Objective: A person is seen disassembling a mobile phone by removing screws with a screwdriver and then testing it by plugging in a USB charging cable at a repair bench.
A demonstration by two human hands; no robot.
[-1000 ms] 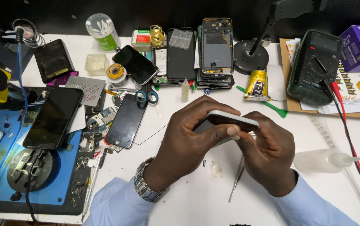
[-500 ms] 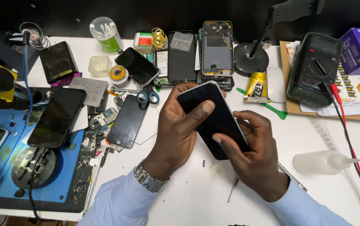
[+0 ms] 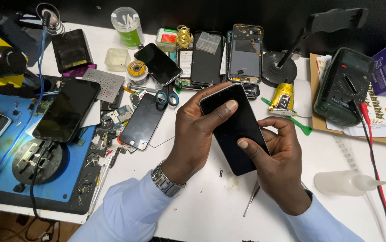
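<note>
Both hands, left hand (image 3: 197, 134) and right hand (image 3: 278, 157), grip one black phone (image 3: 235, 127) mid-frame; about seven more phones and screens litter the white bench (image 3: 345, 157).

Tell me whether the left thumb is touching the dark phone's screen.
Touching. The head view shows the left hand with its thumb pressed flat on the dark phone, no gap between them.

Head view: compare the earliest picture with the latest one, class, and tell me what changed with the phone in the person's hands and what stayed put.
The phone was turned from edge-on to flat, its dark screen now facing the camera. The left hand shifted its thumb onto the upper glass; the right hand moved to cradle the lower edge, thumb on the screen. Both kept hold throughout. The tweezers, scissors, squeeze bottle and multimeter stayed where they were.
</note>
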